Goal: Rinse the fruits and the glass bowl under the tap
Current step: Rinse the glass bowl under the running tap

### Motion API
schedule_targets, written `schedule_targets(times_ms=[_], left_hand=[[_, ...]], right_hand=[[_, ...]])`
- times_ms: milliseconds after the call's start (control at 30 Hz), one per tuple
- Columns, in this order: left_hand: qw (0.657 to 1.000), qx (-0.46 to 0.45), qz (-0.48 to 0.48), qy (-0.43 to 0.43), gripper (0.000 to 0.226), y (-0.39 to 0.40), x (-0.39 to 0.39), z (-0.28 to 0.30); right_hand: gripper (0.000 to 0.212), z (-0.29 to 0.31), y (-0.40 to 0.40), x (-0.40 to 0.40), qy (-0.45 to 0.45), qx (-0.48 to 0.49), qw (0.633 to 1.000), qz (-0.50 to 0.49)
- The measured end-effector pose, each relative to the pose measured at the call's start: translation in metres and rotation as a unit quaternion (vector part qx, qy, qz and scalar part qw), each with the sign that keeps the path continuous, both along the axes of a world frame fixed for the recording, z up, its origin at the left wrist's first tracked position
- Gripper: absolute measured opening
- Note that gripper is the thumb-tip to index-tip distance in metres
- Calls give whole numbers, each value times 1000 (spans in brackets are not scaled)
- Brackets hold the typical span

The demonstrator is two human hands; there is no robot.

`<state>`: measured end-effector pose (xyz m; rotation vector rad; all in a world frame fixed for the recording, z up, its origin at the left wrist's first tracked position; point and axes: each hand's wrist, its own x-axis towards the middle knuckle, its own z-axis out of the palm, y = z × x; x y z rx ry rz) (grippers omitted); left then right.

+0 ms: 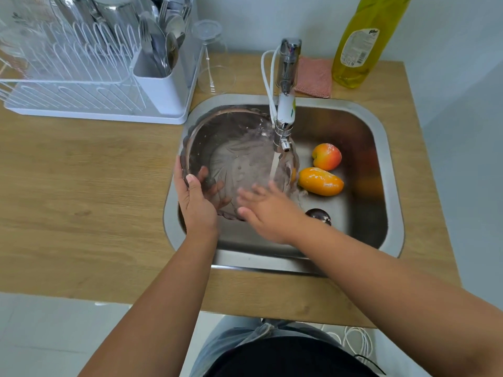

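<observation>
A brownish glass bowl (pixel 228 148) is tilted inside the steel sink (pixel 381 170), under water running from the chrome tap (pixel 285 104). My left hand (pixel 197 202) grips the bowl's near left rim, thumb inside. My right hand (pixel 268 208) lies flat with spread fingers inside the bowl's near part, touching the wet glass below the stream. A red-yellow fruit (pixel 326 156) and an orange fruit (pixel 321 182) lie on the sink floor to the right of the bowl. A dark purple fruit (pixel 319 215) is partly hidden behind my right wrist.
A white dish rack (pixel 95 85) with cutlery and glasses stands on the wooden counter (pixel 81 200) at the left. Two clear glasses (pixel 213 58) sit beside it. A pink cloth (pixel 314 77) and a yellow detergent bottle (pixel 359 42) stand behind the sink.
</observation>
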<state>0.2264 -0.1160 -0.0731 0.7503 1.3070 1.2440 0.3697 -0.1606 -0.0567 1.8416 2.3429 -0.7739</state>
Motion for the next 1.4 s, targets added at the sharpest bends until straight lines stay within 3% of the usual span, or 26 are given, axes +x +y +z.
schedule_targets(times_ms=[67, 167, 300, 467, 633, 700, 800, 867, 967, 1033, 1133, 1233, 1400], left_hand=[[1000, -5, -15, -13, 37, 2, 1, -6], [998, -18, -45, -29, 41, 5, 1, -11], [993, -50, -68, -86, 39, 4, 0, -10], [993, -64, -58, -79, 37, 4, -3, -3], [996, -74, -20, -48, 39, 4, -1, 1], [997, -67, 3, -30, 37, 3, -2, 2], [998, -47, 29, 25, 35, -1, -3, 4], [996, -15, 33, 80, 36, -3, -6, 6], [991, 36, 32, 124, 38, -3, -12, 5], [988, 65, 35, 139, 40, -2, -15, 5], [984, 88, 43, 148, 42, -4, -16, 11], [978, 111, 38, 171, 42, -6, -18, 15], [952, 190, -7, 240, 48, -8, -21, 28]], right_hand=[[54, 4, 6, -18, 75, -49, 996, 8], [54, 4, 38, -23, 86, -78, 993, -1], [54, 3, 78, -6, 25, -36, 999, -25], [66, 0, 74, 24, -127, 28, 985, -109], [68, 16, 32, 17, -212, -77, 966, -127], [59, 14, 16, 9, -171, -80, 978, -93], [37, 12, 0, 3, 2, -55, 995, -89], [23, 7, -4, 6, 102, -13, 986, -134], [10, -6, -4, 16, 151, 47, 955, -250], [20, -16, -1, 20, 165, 52, 921, -350], [26, -31, 11, 19, 250, -37, 842, -477], [45, -40, 19, 8, 416, -174, 723, -523], [61, -41, 24, -10, 486, -181, 668, -533]])
